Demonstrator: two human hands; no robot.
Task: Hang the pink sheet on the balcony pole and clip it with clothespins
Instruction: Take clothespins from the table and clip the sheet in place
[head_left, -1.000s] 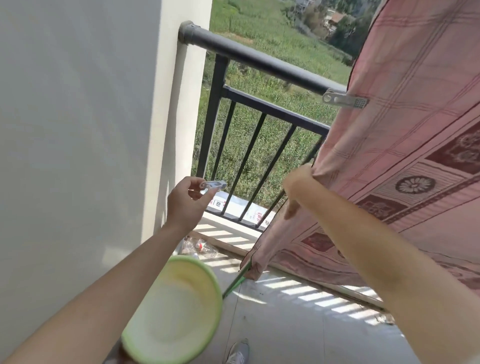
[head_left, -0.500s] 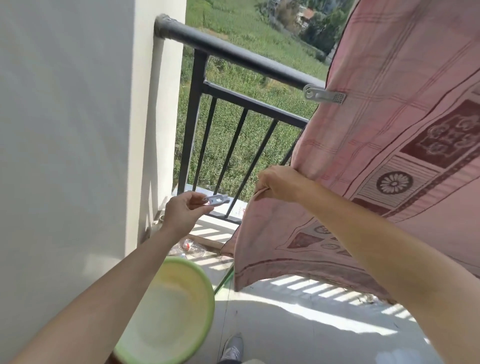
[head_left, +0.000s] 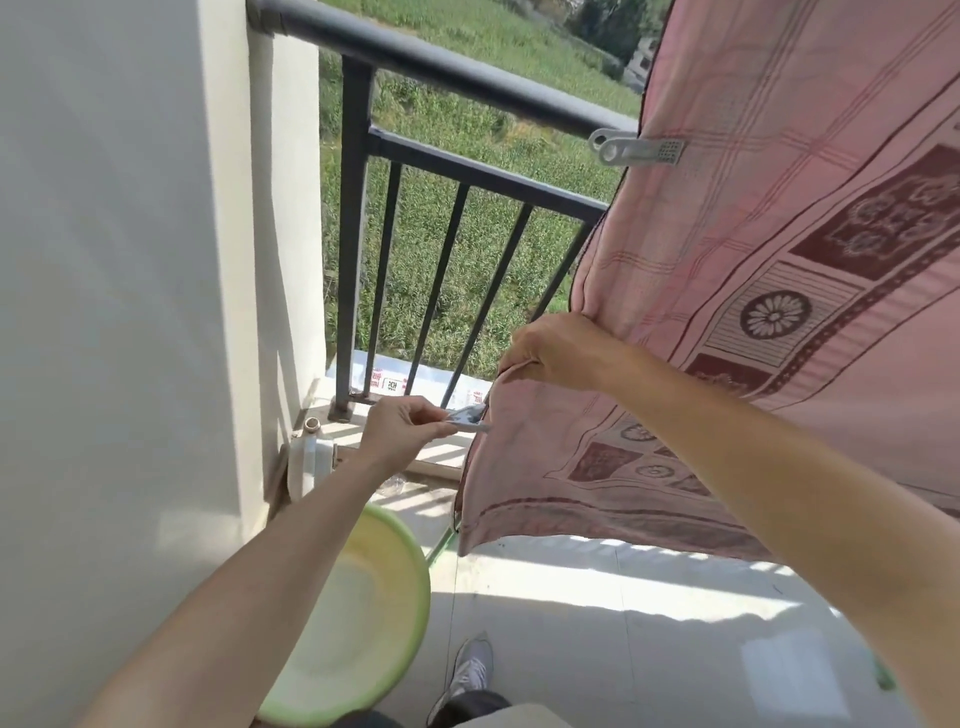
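Note:
The pink patterned sheet hangs over the dark balcony pole on the right. A grey clothespin clips its left edge at pole height. My right hand grips the sheet's left edge lower down and pulls it toward me. My left hand pinches a second grey clothespin, whose tip touches the sheet's edge just below my right hand.
A yellow-green plastic basin sits under my left arm. White wall fills the left. Black railing bars stand ahead, with a white jug at the corner. My shoe shows on the tiled floor.
My right hand pulled the sheet's edge up and toward me. My left hand brought the clothespin rightward until it meets the sheet edge. The view shifted lower and left.

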